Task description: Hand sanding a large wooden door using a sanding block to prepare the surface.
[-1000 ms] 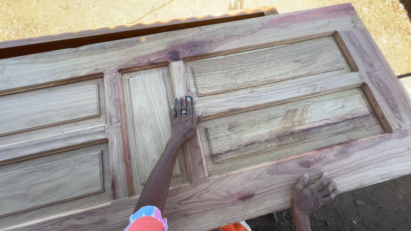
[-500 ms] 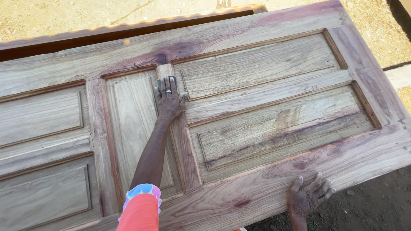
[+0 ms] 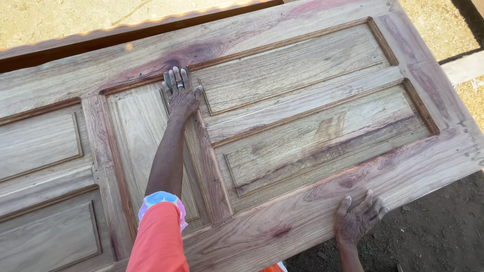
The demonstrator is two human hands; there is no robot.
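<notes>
A large unfinished wooden panelled door (image 3: 322,60) lies flat in front of me, its grain streaked with purple. My left hand (image 3: 182,95), a ring on one finger, is stretched out over the narrow upright strip between two panels. It presses a small grey pad, probably sandpaper (image 3: 168,79), against the wood near the far rail. My orange sleeve with a patterned cuff (image 3: 160,221) shows at the bottom. My right hand (image 3: 359,221) rests on the door's near rail at its edge, fingers spread and holding nothing.
A dark brown wooden frame (image 3: 126,32) lies beyond the door's far edge. Sandy ground (image 3: 60,15) is behind it, and dark soil (image 3: 433,236) lies below the near edge at right. A pale plank (image 3: 466,66) pokes out at the right.
My left hand has slid away from me along the upright strip, up to the far rail, with the grey pad under it. My right hand has stayed on the near edge.
</notes>
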